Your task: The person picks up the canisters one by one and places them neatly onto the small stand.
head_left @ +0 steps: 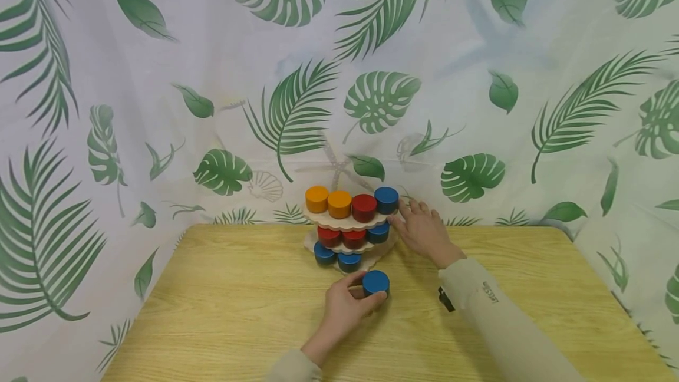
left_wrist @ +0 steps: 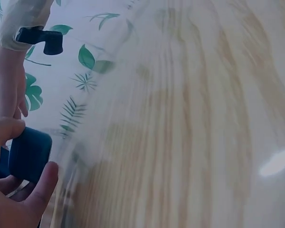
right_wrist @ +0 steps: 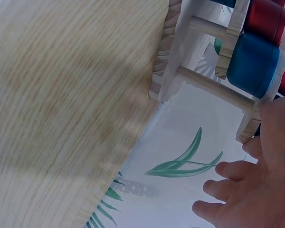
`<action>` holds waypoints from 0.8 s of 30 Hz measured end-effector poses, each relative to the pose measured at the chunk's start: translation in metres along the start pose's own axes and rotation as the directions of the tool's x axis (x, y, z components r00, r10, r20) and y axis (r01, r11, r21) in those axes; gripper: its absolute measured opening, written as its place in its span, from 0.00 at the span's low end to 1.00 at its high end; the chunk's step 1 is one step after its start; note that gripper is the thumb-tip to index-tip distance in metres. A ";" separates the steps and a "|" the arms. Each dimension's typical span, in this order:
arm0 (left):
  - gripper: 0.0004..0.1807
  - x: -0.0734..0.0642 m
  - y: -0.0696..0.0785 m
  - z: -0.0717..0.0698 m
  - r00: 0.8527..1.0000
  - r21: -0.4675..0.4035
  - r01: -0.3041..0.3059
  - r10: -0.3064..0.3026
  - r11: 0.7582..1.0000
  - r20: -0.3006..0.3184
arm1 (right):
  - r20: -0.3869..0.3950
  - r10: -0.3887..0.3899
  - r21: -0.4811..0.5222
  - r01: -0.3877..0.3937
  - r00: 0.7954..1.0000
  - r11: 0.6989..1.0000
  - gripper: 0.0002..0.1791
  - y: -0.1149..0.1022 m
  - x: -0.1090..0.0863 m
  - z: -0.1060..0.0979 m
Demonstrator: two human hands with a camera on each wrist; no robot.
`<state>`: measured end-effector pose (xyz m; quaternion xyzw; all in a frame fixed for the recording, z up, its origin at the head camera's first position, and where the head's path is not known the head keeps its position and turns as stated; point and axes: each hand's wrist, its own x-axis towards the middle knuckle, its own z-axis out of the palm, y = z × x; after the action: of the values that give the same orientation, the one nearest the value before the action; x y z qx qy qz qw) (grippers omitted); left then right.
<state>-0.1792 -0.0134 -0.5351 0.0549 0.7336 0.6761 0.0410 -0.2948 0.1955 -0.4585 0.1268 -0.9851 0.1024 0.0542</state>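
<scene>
In the head view my left hand (head_left: pixel 342 305) pinches a round blue tin (head_left: pixel 376 283) between thumb and fingers, in front of a tiered wooden rack (head_left: pixel 345 223). The left wrist view shows the same blue tin (left_wrist: pixel 31 154) between the fingertips. My right hand (head_left: pixel 422 231) is at the right end of the rack's top tier. Seen from the right wrist, the tier's edge lies between this hand's thumb and index finger, while the other fingers (right_wrist: pixel 218 190) stretch past it. The top tier carries orange tins (head_left: pixel 339 204), a red tin (head_left: pixel 363 208) and a blue tin (head_left: pixel 386 200).
The middle tier bears red tins (head_left: pixel 353 239) and one blue tin (head_left: pixel 378 233); two blue tins (head_left: pixel 349 262) stand lowest. The rack is near the back edge of the wooden table (head_left: pixel 239 305). A leaf-patterned cloth (head_left: pixel 228 46) hangs close behind. Wooden dowels (right_wrist: pixel 216 89) join the tiers.
</scene>
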 end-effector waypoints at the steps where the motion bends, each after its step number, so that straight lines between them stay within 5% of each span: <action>1: 0.35 0.001 -0.001 0.003 1.000 -0.005 0.001 -0.001 1.000 -0.019 | -0.001 -0.001 -0.001 0.001 1.000 1.000 0.38 0.000 0.000 0.000; 11: 0.33 0.005 -0.005 0.027 0.979 0.014 -0.073 0.074 0.997 -0.188 | -0.003 0.002 0.004 -0.002 1.000 1.000 0.38 0.000 0.000 -0.001; 24: 0.34 0.014 -0.001 0.050 0.945 -0.041 -0.010 -0.004 0.999 -0.328 | -0.003 0.009 0.000 -0.009 1.000 1.000 0.38 -0.001 0.000 0.001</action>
<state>-0.1860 0.0382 -0.5404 -0.0581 0.7158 0.6911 -0.0816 -0.2950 0.1946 -0.4591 0.1223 -0.9856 0.1029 0.0555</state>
